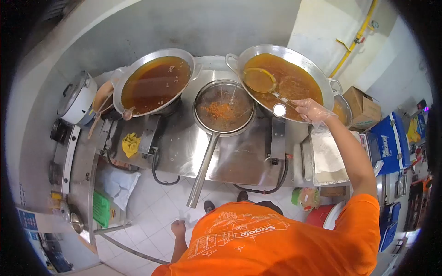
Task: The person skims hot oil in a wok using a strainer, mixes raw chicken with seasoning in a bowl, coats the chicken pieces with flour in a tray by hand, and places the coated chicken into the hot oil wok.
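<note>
My right hand (313, 112), in a clear plastic glove, is closed around the handle of a mesh skimmer (259, 80). The skimmer's round head lies in the brown oil of the right wok (328, 73). Just left of my fingers, at the wok's near rim, is a small white disc (279, 110) with a metal edge. My left hand (178, 227) hangs low by my side over the floor, fingers curled, with nothing visible in it. Between the woks rests a long-handled strainer (202, 172) with orange-brown crumbs (220, 110) in its mesh.
A left wok (186, 57) holds darker oil with floating bits. On the steel counter (184, 133) lies a yellow cloth (131, 145). A white pot (78, 99) stands far left. To the right are a tray of white powder (328, 158), a cardboard box (363, 105) and a blue cooler (391, 142).
</note>
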A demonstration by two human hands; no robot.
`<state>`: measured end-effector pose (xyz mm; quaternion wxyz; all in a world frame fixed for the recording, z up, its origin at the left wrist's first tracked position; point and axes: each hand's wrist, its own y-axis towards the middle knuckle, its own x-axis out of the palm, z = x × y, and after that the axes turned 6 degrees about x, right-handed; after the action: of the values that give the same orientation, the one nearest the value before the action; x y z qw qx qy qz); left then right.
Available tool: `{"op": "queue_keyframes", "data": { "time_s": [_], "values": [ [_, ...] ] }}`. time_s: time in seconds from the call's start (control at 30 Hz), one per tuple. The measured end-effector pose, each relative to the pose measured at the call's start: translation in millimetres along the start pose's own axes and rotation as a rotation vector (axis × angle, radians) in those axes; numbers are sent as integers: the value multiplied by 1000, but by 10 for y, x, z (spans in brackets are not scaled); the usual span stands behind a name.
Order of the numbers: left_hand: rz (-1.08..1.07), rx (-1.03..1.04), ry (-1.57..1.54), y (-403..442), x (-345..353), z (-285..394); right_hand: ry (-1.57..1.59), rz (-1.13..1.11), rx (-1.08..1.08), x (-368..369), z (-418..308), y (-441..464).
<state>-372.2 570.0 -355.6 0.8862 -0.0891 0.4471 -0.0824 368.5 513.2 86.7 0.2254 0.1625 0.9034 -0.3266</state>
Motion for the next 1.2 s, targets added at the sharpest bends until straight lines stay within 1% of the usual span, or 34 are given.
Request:
{"op": "queue_keyframes", "data": {
  "time_s": [0.03,0.13,0.17,0.27,0.33,0.37,0.43,0.47,0.53,0.57,0.6,0.63,0.67,0.7,0.73,0.83,0.87,0.93,0.97,1.03,1.07,1.1,1.13,1.2],
  "values": [
    [-61,-69,-8,75,-38,-20,38,20,8,16,-18,-50],
    [524,337,-45,300,-53,68,117,10,-28,-65,93,-2],
    [416,198,-156,405,-105,84,116,21,-41,-96,125,9],
    [284,19,-446,834,-395,331,79,53,-81,-94,-21,-87],
    [281,54,-669,1135,-530,568,8,88,-99,-5,-209,-211],
    [263,68,-742,1311,-596,685,-15,103,-160,59,-247,-208],
    [217,99,-896,1723,-716,883,-150,241,-321,362,-278,-241],
    [127,99,-893,1947,-806,940,-242,302,-321,531,-331,-298],
    [-60,103,-882,2441,-950,991,-449,391,-154,1049,-617,-501],
    [-107,33,-821,2644,-1041,1140,-536,417,-114,1319,-675,-531],
    [-153,-36,-756,2823,-1224,1395,-745,468,-297,1547,-342,-327],
    [-200,-107,-692,2973,-1317,1513,-831,488,-241,1798,-381,-359],
    [-329,-127,-633,3303,-1261,1359,-919,503,-183,2073,-462,-387],
    [-459,-143,-575,3815,-1111,1115,-961,537,-102,2335,-498,-359],
    [-589,-161,-512,4120,-976,949,-929,523,-68,2504,-478,-331],
    [-671,-116,-936,4335,-769,872,-889,501,40,2798,-588,-274],
    [-708,-118,-965,4359,-800,804,-862,503,61,2892,-628,-295],
    [-784,-106,-1030,4325,-937,873,-811,525,98,2986,-736,-337],
    [-871,-242,-1109,4207,-1140,1009,-781,512,122,2976,-824,-362],
    [-753,-249,-1156,4089,-1109,1096,-709,484,175,2963,-974,-417],
    [-695,-259,-1174,4029,-1118,1073,-630,522,41,2978,-770,-315],
    [-1080,-283,-1277,4437,-944,669,-550,559,-91,3010,-365,-89],
    [-944,-311,-1260,4400,-937,699,-467,596,-223,3061,2,128],
    [-669,-349,-1220,4283,-952,888,-277,552,-250,3240,425,589]
  ]
}}
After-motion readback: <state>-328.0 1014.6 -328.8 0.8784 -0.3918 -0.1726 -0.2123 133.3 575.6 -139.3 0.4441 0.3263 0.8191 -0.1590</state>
